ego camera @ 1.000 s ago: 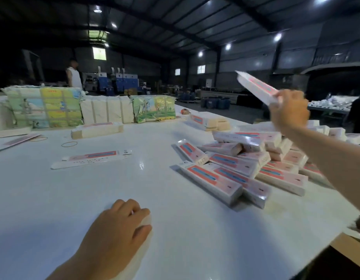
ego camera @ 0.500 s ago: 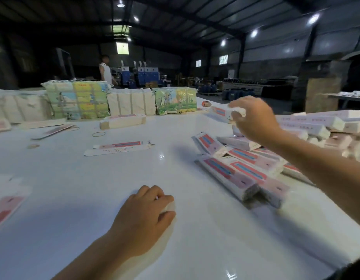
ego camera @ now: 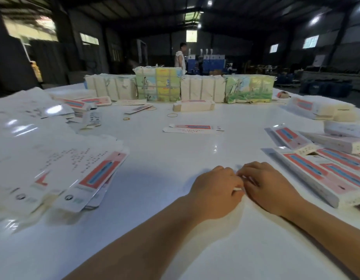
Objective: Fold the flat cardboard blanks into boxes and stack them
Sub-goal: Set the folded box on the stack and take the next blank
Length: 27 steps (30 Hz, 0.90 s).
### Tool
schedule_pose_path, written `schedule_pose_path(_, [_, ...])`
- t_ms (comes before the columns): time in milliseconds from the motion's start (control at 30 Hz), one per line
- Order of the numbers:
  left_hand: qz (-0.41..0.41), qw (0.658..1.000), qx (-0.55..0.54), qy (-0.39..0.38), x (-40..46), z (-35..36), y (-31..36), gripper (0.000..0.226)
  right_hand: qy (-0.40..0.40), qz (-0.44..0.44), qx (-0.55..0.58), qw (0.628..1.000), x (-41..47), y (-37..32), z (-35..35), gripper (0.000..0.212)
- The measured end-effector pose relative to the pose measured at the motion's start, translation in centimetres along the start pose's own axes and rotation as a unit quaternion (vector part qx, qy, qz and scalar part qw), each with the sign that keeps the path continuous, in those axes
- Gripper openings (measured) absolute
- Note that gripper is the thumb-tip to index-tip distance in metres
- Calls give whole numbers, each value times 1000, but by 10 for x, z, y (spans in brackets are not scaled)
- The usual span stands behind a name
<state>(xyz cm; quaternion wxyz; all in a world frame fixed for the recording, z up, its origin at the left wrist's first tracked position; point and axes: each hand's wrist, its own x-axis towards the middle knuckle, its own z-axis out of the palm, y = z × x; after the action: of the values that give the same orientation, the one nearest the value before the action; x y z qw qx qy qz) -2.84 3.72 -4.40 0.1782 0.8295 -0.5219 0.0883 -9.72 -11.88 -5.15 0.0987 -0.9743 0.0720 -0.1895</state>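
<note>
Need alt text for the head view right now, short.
Both hands, left hand and right hand, meet on a white table, fingers curled over a small white piece. Flat blanks lie left, folded boxes right.

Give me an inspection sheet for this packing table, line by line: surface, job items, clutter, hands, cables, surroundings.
Surface: white glossy table, reflecting ceiling lights.
Job items: flat blanks fanned at left; folded boxes piled at right; single blank lying mid-table.
Clutter: rubber bands; wrapped bundles in a row along the far edge.
Hands: left hand and right hand meet on the table, pinching something small and white; its identity is unclear.
Cables: nothing seen.
Surroundings: dim warehouse, blue machines, a person standing beyond the table.
</note>
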Motion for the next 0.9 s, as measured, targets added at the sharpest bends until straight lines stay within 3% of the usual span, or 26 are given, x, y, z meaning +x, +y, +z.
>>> schedule_pose_path(167, [-257, 966, 13, -17, 3, -43, -53, 35, 5, -9, 26, 1000, 0, 4, 0, 17])
schedule_pose_path(333, [-411, 891, 181, -65, -38, -107, -133, 35, 20, -2, 26, 999, 2, 4, 1, 16])
schedule_pose_path(400, [-431, 869, 219, -104, -62, -116, -147, 34, 14, -6, 24, 1000, 3, 4, 2, 15])
schedule_pose_path(500, [-408, 869, 248, -125, -78, -110, -150, 34, 11, -11, 29, 999, 4, 3, 1, 15])
schedule_pose_path(700, [-419, 855, 298, -61, -70, -93, -149, 30, 10, -17, 39, 999, 2, 1, -2, 16])
schedule_pose_path(900, [-404, 875, 266, -3, -71, -111, -147, 30, 23, -9, 47, 999, 1, -2, -2, 17])
